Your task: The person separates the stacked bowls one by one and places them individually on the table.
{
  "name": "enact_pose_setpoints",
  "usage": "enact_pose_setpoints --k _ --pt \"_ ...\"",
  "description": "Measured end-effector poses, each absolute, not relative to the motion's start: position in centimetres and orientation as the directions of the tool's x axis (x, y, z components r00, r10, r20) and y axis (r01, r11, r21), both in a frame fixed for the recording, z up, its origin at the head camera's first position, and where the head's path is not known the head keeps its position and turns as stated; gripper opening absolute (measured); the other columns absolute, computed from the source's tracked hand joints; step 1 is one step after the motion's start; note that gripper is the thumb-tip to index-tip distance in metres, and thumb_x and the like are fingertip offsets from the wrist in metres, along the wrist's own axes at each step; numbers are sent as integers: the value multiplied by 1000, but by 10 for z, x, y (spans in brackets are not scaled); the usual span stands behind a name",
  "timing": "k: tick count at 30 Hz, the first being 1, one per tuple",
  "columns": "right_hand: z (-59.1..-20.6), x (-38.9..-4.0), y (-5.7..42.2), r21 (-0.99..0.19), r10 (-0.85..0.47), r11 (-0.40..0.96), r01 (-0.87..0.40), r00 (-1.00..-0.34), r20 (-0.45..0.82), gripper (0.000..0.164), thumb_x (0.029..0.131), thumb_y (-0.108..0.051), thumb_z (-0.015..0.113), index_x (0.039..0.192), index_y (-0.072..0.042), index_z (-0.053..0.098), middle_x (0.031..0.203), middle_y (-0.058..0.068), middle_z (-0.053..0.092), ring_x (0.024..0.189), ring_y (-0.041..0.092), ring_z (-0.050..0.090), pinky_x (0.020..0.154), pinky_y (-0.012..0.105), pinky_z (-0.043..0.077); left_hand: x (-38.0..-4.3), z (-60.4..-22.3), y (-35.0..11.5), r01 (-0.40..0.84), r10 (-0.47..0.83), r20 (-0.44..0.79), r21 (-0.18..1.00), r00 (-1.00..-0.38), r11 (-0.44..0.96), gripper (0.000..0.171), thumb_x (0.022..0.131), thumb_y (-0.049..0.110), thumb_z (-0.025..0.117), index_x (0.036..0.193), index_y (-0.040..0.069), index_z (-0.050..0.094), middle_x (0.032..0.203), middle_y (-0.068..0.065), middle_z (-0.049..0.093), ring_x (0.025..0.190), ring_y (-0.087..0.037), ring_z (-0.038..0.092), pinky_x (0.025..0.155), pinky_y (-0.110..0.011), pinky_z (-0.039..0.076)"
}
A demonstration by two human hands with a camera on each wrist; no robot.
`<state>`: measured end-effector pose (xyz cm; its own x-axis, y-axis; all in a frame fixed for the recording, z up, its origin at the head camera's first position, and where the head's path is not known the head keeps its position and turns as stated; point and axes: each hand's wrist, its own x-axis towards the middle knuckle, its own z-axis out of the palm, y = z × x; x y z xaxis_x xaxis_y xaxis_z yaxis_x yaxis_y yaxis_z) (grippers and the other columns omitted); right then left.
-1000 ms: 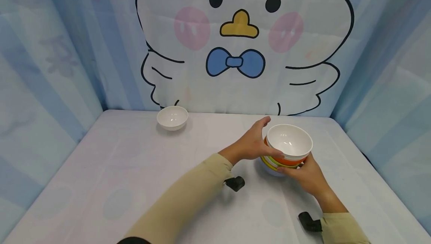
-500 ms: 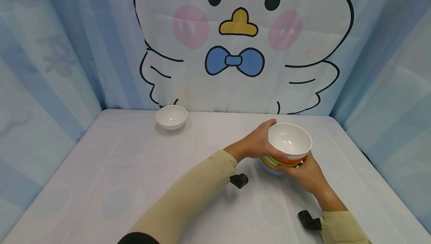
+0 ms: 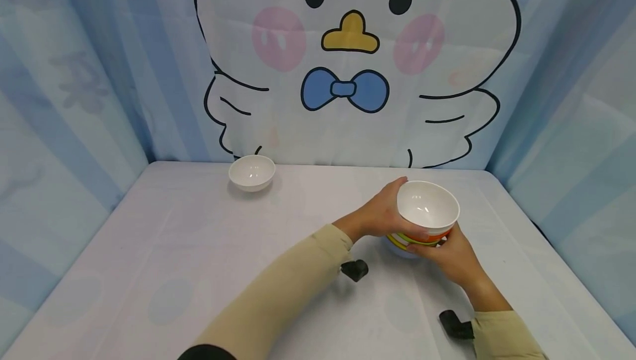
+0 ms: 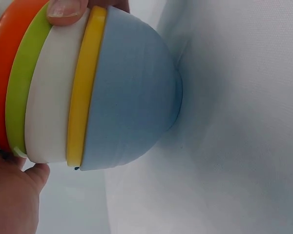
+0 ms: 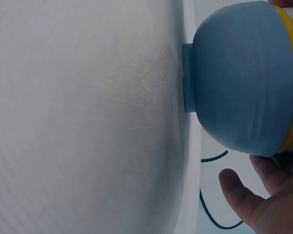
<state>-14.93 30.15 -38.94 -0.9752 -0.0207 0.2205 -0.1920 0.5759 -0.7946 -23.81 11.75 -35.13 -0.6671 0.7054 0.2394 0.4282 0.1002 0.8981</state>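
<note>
A stack of nested bowls stands upright at the right of the table. In the head view its top is a white bowl (image 3: 428,204) with an orange rim just beneath. My left hand (image 3: 382,213) grips the upper bowls from the left, its thumb across the front. From the right, my right hand (image 3: 454,258) holds the stack lower down, thumb on the front. Green, white and yellow rims follow below, and the lowest is a blue bowl (image 4: 132,92). Its foot appears to meet the tablecloth in the right wrist view. The far fingers are partly hidden behind the bowls.
A small white bowl (image 3: 252,173) sits by itself near the back edge, left of centre. White cloth covers the table (image 3: 189,249). Behind it hangs a backdrop (image 3: 348,139) with a cartoon animal, and blue curtains (image 3: 64,128) close both sides.
My left hand has shifted slightly right and settled closer around the upper bowls, covering more of their left side. The right hand stays nearly in place.
</note>
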Motion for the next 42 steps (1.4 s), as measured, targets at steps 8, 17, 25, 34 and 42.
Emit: enact_pose_setpoints --k 8,17,25,34,42 --pt "-390 -151 304 -802 -31 560 -208 -972 231 98 80 -10 85 153 -4 20 144 19 39 123 33 44 85 11 43 -237 -351 118 468 689 268 876 -673 116 88 75 27 88 143 8 37 124 4 50 108 -7 51 88 -20 49" --pt "-392 -151 304 -796 -35 573 -197 -976 216 100 81 -11 85 154 -4 18 144 20 38 124 36 45 86 11 43 -232 -346 115 450 666 210 868 -716 211 105 77 32 86 157 8 22 139 -3 44 116 -10 48 94 -23 47" --pt "-391 -149 303 -800 -49 561 -214 -973 225 98 82 -14 85 154 -6 19 141 17 41 123 34 46 87 10 41 -232 -338 111 466 632 247 861 -734 205 110 78 32 87 159 6 17 144 -8 42 119 -12 49 97 -25 46" --pt "-387 -148 301 -791 -35 586 -177 -980 194 99 83 -18 85 154 -6 18 140 18 43 123 37 48 87 11 41 -236 -327 99 484 583 289 850 -759 208 109 77 29 88 158 5 18 144 -9 43 119 -15 51 96 -25 48" --pt "-389 -148 303 -786 -28 592 -176 -980 198 98 82 -18 85 153 -2 20 141 19 42 124 35 47 87 11 40 -247 -325 78 459 505 317 869 -803 185 110 77 25 89 158 3 18 146 -12 42 122 -20 51 95 -26 49"
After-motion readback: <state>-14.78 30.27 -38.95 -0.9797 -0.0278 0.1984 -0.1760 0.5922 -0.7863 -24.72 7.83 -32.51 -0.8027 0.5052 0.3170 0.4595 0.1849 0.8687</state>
